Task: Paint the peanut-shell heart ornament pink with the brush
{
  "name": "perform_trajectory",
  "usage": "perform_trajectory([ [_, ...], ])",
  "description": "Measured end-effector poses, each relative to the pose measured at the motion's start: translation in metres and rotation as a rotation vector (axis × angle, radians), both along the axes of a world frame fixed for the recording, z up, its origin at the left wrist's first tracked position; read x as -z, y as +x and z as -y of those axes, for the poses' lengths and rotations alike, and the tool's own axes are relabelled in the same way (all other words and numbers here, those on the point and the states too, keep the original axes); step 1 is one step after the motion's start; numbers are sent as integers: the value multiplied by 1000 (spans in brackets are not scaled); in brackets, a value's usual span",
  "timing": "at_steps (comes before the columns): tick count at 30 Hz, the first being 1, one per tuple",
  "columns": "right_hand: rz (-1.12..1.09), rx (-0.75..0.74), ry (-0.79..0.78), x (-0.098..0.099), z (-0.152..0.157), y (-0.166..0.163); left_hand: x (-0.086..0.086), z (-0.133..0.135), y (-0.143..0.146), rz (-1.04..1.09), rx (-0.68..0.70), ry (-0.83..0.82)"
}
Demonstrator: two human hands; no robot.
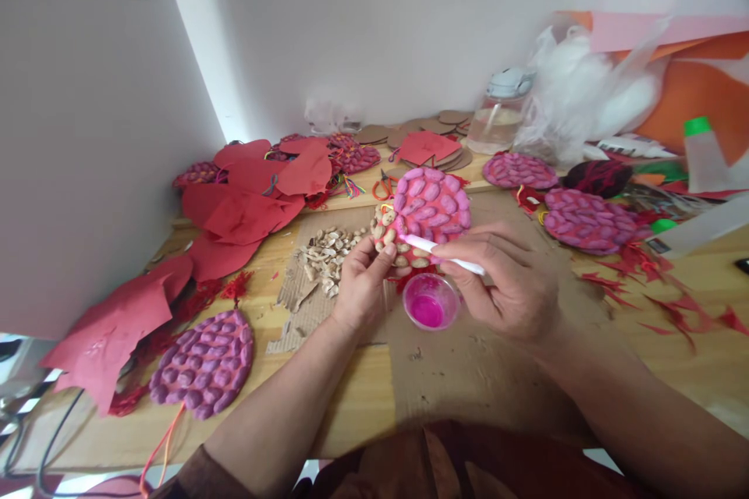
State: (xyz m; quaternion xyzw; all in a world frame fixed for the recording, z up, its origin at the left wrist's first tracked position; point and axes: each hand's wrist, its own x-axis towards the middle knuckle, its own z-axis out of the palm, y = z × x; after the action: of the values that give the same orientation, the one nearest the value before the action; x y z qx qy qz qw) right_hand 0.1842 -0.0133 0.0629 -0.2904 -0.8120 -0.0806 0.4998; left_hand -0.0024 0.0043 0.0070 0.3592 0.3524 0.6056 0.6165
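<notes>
My left hand (pixel 363 277) grips the lower left edge of a round red plaque (pixel 433 207) covered with peanut shells. Most of its shells are painted pink; those along the left and lower edge are bare tan. In my right hand (pixel 509 284) is a white paintbrush (pixel 445 253), pinched between thumb and fingers. Its pink tip touches the shells near the plaque's left side. Just below the plaque stands a small clear cup (pixel 431 302) with magenta paint in it. Left of my left hand lies a heap of broken peanut shells (pixel 333 253) on cardboard.
Red paper pieces (pixel 239 195) pile up at the left, near a finished purple plaque (pixel 204 362). More plaques (pixel 588 218) lie at the right, beside red scraps (pixel 672 304). Orange-handled scissors (pixel 383 185), a lidded jar (pixel 497 113) and plastic bags (pixel 585 93) are at the back.
</notes>
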Motion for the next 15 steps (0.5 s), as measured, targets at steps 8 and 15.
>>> perform_trajectory([
  [8,18,44,56,-5,0,2,1,0,0,-12,0,15],
  [15,-68,24,-38,-2,-1,3,3,0,-1,-33,8,45],
])
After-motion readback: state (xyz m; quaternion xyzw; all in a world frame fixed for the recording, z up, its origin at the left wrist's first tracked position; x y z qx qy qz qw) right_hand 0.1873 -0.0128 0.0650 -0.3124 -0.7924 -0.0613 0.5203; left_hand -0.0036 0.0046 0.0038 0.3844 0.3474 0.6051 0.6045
